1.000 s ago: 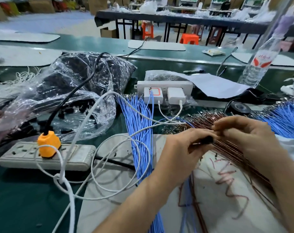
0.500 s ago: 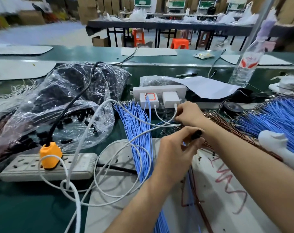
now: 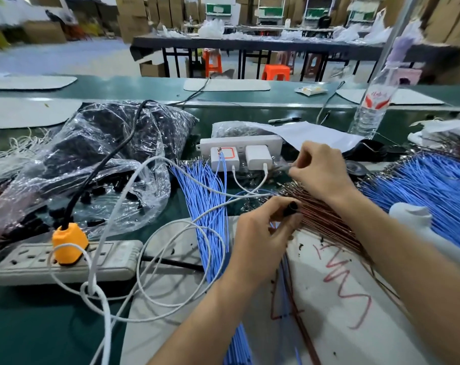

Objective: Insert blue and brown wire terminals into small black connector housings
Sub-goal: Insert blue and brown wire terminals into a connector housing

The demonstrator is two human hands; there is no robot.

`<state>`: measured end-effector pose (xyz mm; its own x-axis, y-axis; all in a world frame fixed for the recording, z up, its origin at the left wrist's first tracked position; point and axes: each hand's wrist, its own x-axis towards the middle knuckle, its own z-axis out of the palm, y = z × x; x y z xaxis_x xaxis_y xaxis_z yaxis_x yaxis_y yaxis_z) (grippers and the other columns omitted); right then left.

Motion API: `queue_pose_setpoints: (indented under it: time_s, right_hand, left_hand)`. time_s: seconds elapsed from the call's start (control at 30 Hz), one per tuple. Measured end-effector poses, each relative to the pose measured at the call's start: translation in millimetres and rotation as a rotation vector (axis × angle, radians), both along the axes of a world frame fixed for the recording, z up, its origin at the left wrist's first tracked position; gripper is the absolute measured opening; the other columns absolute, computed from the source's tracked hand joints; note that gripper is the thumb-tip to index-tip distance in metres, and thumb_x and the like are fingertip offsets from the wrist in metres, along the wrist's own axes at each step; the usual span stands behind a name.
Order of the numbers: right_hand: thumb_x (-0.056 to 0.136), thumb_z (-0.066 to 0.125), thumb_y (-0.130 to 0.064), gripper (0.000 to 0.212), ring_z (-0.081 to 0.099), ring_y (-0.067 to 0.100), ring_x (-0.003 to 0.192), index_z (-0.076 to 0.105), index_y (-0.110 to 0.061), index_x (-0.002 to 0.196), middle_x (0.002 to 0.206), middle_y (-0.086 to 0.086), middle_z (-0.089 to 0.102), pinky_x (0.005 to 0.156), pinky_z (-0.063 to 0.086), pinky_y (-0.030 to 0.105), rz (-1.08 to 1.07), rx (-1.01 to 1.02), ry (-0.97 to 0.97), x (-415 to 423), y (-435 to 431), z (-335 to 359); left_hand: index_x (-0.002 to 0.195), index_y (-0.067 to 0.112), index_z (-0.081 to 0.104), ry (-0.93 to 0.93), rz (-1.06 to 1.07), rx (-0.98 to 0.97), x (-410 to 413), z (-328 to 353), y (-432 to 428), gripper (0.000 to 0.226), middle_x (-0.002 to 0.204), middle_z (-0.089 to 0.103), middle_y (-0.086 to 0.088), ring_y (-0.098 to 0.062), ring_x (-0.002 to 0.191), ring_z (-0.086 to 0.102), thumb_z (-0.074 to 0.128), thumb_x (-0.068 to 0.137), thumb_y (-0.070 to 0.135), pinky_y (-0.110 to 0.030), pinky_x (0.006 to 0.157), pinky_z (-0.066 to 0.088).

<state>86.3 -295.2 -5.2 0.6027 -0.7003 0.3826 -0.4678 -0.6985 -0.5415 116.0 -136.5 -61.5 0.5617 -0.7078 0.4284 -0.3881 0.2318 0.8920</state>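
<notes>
From the head view we see our left hand [image 3: 260,235] near the middle of the mat [image 3: 337,306]. Its thumb and fingers pinch a small black housing [image 3: 290,208], with the open end turned toward the brown wires [image 3: 326,219]. The housing sits just above the near part of that bunch.

Our right hand [image 3: 322,171] is farther off, at the far tips of the brown wires, close to the white chargers. Its fingertips [image 3: 294,171] are curled in together there. That spot is blurry, so we cannot tell if a wire is between them.

The blue wires [image 3: 210,201] lie in a long bunch to the left of our left hand, and more blue ones fan out on the right. More black housings seem to wait in the clear bag [image 3: 99,159] on the left.

We think the housing is very light, hard and smooth, so it could slip or spin. It is best held by its sides, with the hole left free. Each wire looks thin and bendy, and its metal tip looks easy to bend. We would pinch a wire just behind the tip, so it stays straight when pushed in. Pulling one from the bunch could drag others along.
</notes>
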Motion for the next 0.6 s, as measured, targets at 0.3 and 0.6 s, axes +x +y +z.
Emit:
queue_pose_setpoints:
  time_s: [0.3, 0.6]
  right_hand:
    - [0.078, 0.068, 0.011, 0.025, 0.054, 0.011, 0.06, 0.06, -0.013, 0.075, 0.062, 0.001, 0.06, 0.058, 0.045, 0.021, 0.336, 0.528, -0.34, -80, 42, -31]
    - [0.084, 0.067, 0.001, 0.033, 0.07, 0.008, 0.091, 0.073, -0.03, 0.096, 0.093, -0.01, 0.075, 0.084, 0.054, 0.022, 0.463, 0.51, -0.305, -75, 42, -43]
  left_hand:
    - [0.099, 0.012, 0.07, -0.109, -0.03, 0.092, -1, -1, -2, 0.015, 0.094, 0.072, 0.003, -0.003, 0.09, 0.067, 0.068, 0.087, 0.004, -0.018, 0.079, 0.053]
    - [0.098, 0.012, 0.071, -0.154, 0.072, 0.132, 1, 0, -1, 0.016, 0.095, 0.071, 0.006, -0.004, 0.089, 0.065, 0.068, 0.086, 0.003, -0.022, 0.082, 0.053]
